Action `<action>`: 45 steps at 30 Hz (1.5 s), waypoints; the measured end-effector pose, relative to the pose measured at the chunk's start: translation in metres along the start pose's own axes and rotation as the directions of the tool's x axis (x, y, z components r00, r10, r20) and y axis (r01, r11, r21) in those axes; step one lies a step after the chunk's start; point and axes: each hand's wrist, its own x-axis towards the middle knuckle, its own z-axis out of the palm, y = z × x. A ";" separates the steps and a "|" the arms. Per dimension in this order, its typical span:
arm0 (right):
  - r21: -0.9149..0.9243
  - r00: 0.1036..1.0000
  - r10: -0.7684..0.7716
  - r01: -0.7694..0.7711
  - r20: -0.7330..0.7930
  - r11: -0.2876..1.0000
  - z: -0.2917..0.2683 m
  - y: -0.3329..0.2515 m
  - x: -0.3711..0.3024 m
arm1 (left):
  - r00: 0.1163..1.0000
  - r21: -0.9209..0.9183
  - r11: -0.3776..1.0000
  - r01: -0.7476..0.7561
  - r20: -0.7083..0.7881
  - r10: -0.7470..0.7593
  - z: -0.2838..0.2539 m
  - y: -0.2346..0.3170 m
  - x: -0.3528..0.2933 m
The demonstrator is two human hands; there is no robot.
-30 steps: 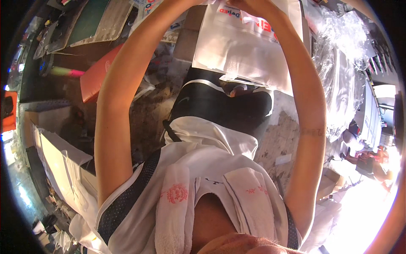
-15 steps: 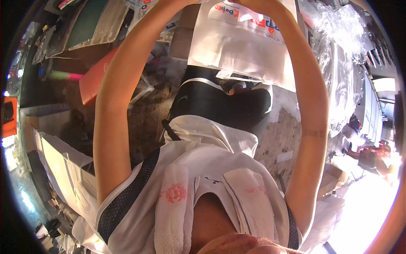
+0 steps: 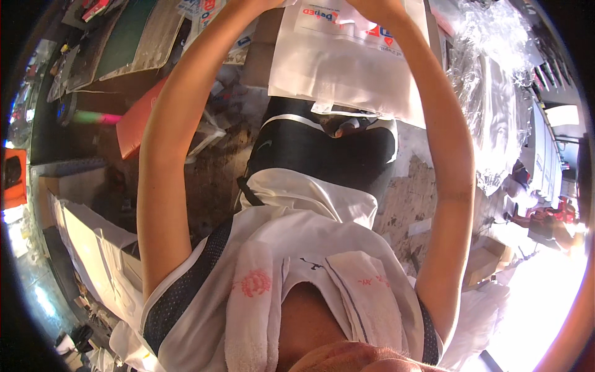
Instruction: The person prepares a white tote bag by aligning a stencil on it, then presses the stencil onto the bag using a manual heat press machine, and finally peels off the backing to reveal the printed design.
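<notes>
A translucent white plastic bag or sheet (image 3: 347, 74), printed in red and blue near its top, lies in front of my legs. A small clear flap sticks out at its lower edge. My right hand (image 3: 379, 8) is at the bag's upper part, over the print. Its fingers are mostly cut off by the top of the picture. Only the wrist end of my left hand (image 3: 268, 4) shows, beside the bag's upper left corner. The left fingers lie beyond the frame, so what they hold is hidden. Both arms reach forward, one on each side of the bag.
Crumpled clear plastic wrap (image 3: 493, 93) is heaped to the right. On the left are a red-pink folder-like panel (image 3: 139, 121), a green-topped board (image 3: 127, 40) and pale cardboard (image 3: 93, 235). A worn wooden surface (image 3: 403, 204) lies beneath. An open brown carton (image 3: 486, 260) stands at right.
The bag has shifted slightly left and up, and a crumpled fold near my right hand no longer shows. My right hand and forearm have moved a little left.
</notes>
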 end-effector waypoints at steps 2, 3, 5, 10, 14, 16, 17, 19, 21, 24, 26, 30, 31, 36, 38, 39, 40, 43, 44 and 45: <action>0.034 0.997 0.031 -0.029 -0.072 0.999 0.011 -0.014 -0.003 | 0.998 0.011 0.998 0.056 0.033 -0.057 -0.007 -0.007 -0.005; -0.017 0.999 0.039 -0.040 -0.036 0.999 0.021 -0.003 -0.015 | 0.991 0.007 0.993 0.115 0.075 -0.115 -0.011 0.002 0.000; 0.025 0.989 0.091 -0.095 0.117 0.995 0.014 -0.012 -0.040 | 0.980 -0.103 0.975 0.197 0.051 -0.192 -0.009 0.020 0.006; -0.249 0.992 -0.032 0.062 0.124 0.966 0.005 -0.052 -0.060 | 0.963 -0.335 0.910 0.244 -0.023 -0.267 -0.055 0.060 -0.013; -0.216 0.967 0.163 -0.120 0.194 0.969 0.017 -0.044 -0.039 | 0.948 -0.275 0.911 0.306 0.178 -0.265 -0.047 0.057 -0.030; -0.227 0.961 0.197 -0.152 0.194 0.962 0.027 -0.025 -0.026 | 0.932 -0.271 0.895 0.353 0.180 -0.313 -0.038 0.050 -0.024; -0.225 0.972 0.155 -0.113 0.178 0.968 0.032 -0.015 -0.020 | 0.928 -0.288 0.884 0.368 0.171 -0.331 -0.033 0.046 -0.021; -0.186 0.980 0.097 -0.065 0.173 0.980 0.040 -0.017 -0.012 | 0.915 -0.299 0.866 0.401 0.165 -0.367 -0.033 0.041 -0.027; -0.228 0.964 0.102 -0.045 0.245 0.973 0.038 -0.014 -0.006 | 0.912 -0.305 0.860 0.408 0.175 -0.371 -0.034 0.038 -0.029; -0.258 0.968 0.097 -0.036 0.231 0.966 0.048 -0.012 -0.007 | 0.913 -0.230 0.885 0.404 0.155 -0.377 -0.029 0.037 -0.023; -0.276 0.973 0.093 -0.033 0.210 0.961 0.052 -0.010 -0.007 | 0.929 -0.221 0.903 0.369 0.122 -0.350 -0.029 0.036 -0.024; -0.272 0.972 0.033 0.033 0.233 0.962 0.048 -0.015 -0.008 | 0.926 -0.311 0.872 0.378 0.122 -0.358 -0.023 0.034 -0.027; -0.281 0.966 0.034 0.042 0.258 0.959 0.051 -0.019 -0.008 | 0.925 -0.296 0.876 0.380 0.132 -0.356 -0.024 0.033 -0.027; -0.325 0.967 -0.017 0.102 0.256 0.940 0.071 0.014 -0.005 | 0.920 -0.244 0.888 0.390 0.141 -0.365 -0.020 0.029 -0.028; -0.176 0.982 -0.050 0.083 0.181 0.981 0.069 -0.007 -0.008 | 0.929 -0.214 0.905 0.367 0.134 -0.345 -0.026 0.030 -0.028; -0.230 0.974 0.002 0.051 0.225 0.972 0.059 -0.005 -0.005 | 0.936 -0.207 0.914 0.348 0.136 -0.326 -0.026 0.034 -0.027; -0.286 0.964 0.060 0.017 0.259 0.958 0.047 0.006 -0.004 | 0.932 -0.209 0.910 0.359 0.129 -0.339 -0.023 0.035 -0.023; -0.378 0.971 0.166 -0.090 0.173 0.922 0.038 0.044 -0.014 | 0.919 -0.182 0.901 0.394 0.069 -0.388 -0.011 0.029 -0.024; -0.345 0.984 0.140 -0.093 0.114 0.934 0.029 0.053 -0.015 | 0.920 -0.187 0.901 0.391 0.054 -0.388 -0.009 0.028 -0.023; -0.325 0.976 0.186 -0.141 0.112 0.935 0.019 0.050 -0.013 | 0.917 -0.193 0.898 0.396 0.037 -0.397 -0.007 0.025 -0.025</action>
